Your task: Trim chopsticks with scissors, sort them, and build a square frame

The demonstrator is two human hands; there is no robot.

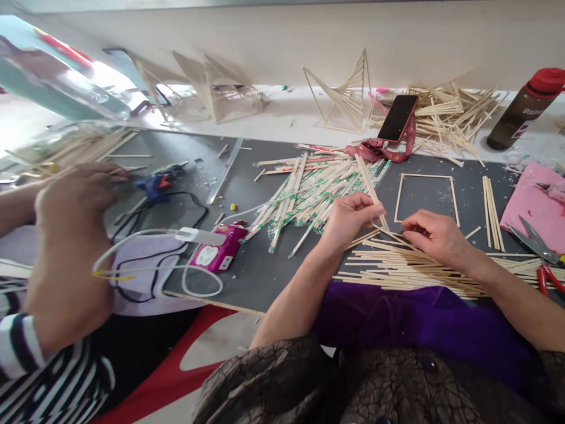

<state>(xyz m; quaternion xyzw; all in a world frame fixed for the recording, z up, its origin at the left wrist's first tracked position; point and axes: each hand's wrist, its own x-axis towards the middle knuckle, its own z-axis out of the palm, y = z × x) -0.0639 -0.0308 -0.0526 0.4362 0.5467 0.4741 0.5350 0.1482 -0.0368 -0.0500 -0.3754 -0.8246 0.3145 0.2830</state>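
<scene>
My left hand (353, 221) is closed around a few thin wooden sticks (371, 185), which point up and away from me. Just to its right, my right hand (435, 235) has its fingers curled together over the near pile. Whether a stick is between its fingertips, I cannot make out. Beneath both hands lies a spread of loose wooden sticks (397, 268), mostly sideways. Beyond my right hand, a square frame of sticks (453, 200) lies flat on the grey table. Plastic-wrapped sticks (309, 200) are heaped to the left of my left hand.
A co-worker's hand (79, 188) is at the left, near a blue glue gun (156, 182). A purple power adapter (218, 247) with cables sits between us. Behind stand a phone (398, 118), a stick model (342, 97) and a bottle (525, 109). Scissors (534, 238) lie right.
</scene>
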